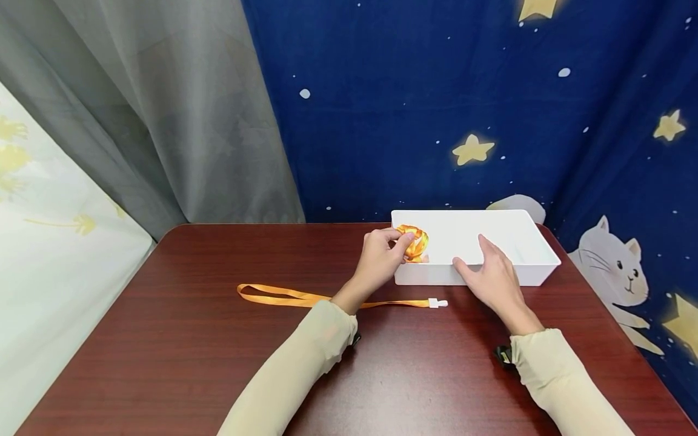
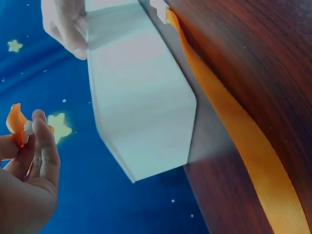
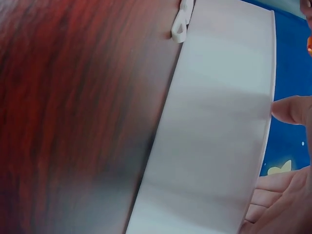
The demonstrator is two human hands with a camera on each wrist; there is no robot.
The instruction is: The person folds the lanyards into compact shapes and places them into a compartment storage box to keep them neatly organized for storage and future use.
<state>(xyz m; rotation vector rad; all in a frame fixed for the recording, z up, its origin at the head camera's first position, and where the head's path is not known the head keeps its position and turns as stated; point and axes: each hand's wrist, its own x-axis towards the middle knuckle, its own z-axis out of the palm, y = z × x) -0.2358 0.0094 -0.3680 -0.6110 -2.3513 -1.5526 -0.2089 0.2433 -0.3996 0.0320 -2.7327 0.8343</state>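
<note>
My left hand pinches a rolled-up orange ribbon just over the left end of a white rectangular box. In the left wrist view the left hand holds a bit of the ribbon beside the box. My right hand rests with straight fingers on the box's front rim, thumb against the front wall; the right wrist view shows its thumb at the box rim. A second orange strap lies flat on the table, ending in a white clip.
The dark red wooden table carries the box at its back right. Behind it hang a grey curtain and a blue starry cloth. The flat strap runs under my left forearm, in front of the box.
</note>
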